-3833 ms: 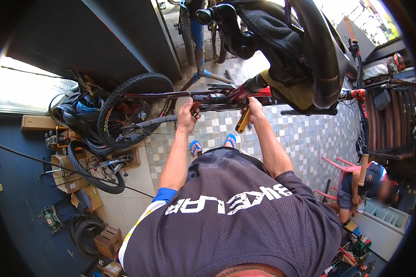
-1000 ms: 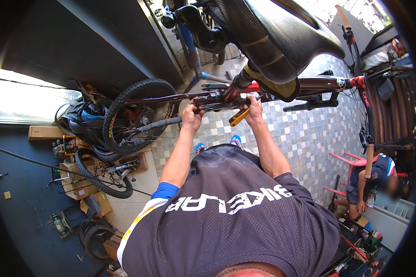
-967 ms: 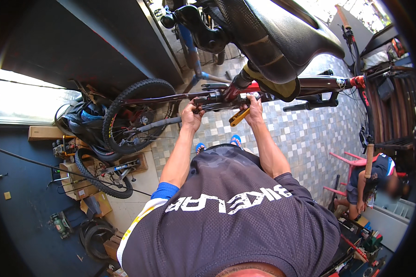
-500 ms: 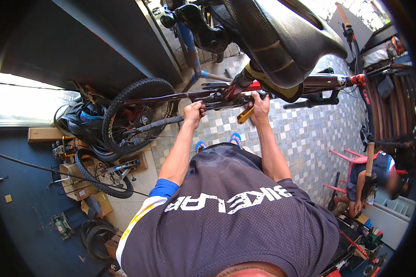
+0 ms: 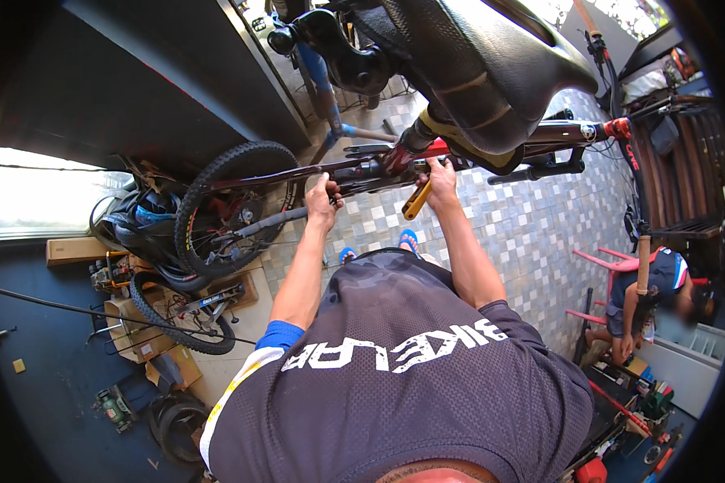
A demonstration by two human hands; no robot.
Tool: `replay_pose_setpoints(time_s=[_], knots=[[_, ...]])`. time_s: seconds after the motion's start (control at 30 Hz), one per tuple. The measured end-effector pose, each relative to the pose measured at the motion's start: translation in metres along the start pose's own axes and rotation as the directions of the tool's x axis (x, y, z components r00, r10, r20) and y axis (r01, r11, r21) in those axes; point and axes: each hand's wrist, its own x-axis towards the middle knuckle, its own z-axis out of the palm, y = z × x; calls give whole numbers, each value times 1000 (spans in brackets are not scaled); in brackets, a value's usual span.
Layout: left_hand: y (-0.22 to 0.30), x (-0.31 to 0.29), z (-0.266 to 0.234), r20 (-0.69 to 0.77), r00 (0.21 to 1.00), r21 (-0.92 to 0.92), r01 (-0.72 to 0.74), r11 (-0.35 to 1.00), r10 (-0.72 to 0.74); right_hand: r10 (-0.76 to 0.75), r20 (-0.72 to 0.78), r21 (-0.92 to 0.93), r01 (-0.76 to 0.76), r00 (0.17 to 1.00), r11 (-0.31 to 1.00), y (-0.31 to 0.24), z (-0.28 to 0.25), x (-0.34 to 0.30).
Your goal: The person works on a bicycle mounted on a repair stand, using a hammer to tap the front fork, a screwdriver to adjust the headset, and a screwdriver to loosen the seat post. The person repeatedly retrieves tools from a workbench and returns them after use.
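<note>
A dark red and black bicycle frame (image 5: 396, 159) hangs level before me, its black saddle (image 5: 491, 76) large and close at the top. My right hand (image 5: 441, 187) is closed at the lower middle of the frame, around the upper end of a gold crank arm (image 5: 416, 201). The crank arm's free end, with a hole in it, points down and left. My left hand (image 5: 322, 203) is below the rear part of the frame, fingers curled in; a small dark thing shows at the fingertips, too small to name.
A knobby-tyred rear wheel (image 5: 217, 209) stands left of my left hand. Beneath it are a smaller wheel (image 5: 165, 310) and cardboard boxes (image 5: 129, 322). A grey-padded bar (image 5: 274, 219) reaches toward my left wrist. At right, another person (image 5: 644, 298) bends beside a pink chair (image 5: 600, 262).
The view has shifted slightly, and the bicycle appears a little further left. My left hand's fingers have opened a little and sit slightly higher and further left. My right hand stays at the crank arm.
</note>
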Motion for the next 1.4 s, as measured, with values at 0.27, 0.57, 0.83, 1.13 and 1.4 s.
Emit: replay_pose_setpoints(time_s=[0.27, 0.57, 0.83, 1.13, 1.4], knots=[[4, 9, 6, -62, 992, 526, -57, 848, 106, -18, -1, -134, 18, 1000, 991, 4, 1, 9], [10, 35, -8, -61, 982, 730, -79, 678, 180, 139, 100, -256, -109, 985, 960, 13, 6, 27], [20, 14, -10, 115, 992, 47, -54, 997, 48, 434, 214, -299, -365, 875, 882, 14, 4, 23], [25, 8, -17, 23, 974, -210, -216, 954, 226, 498, 180, -550, -333, 849, 766, 4, 14, 30], [70, -15, -58, -81, 896, -91, -442, 892, 436, 328, 7, -435, -292, 945, 852, 16, -14, 24]])
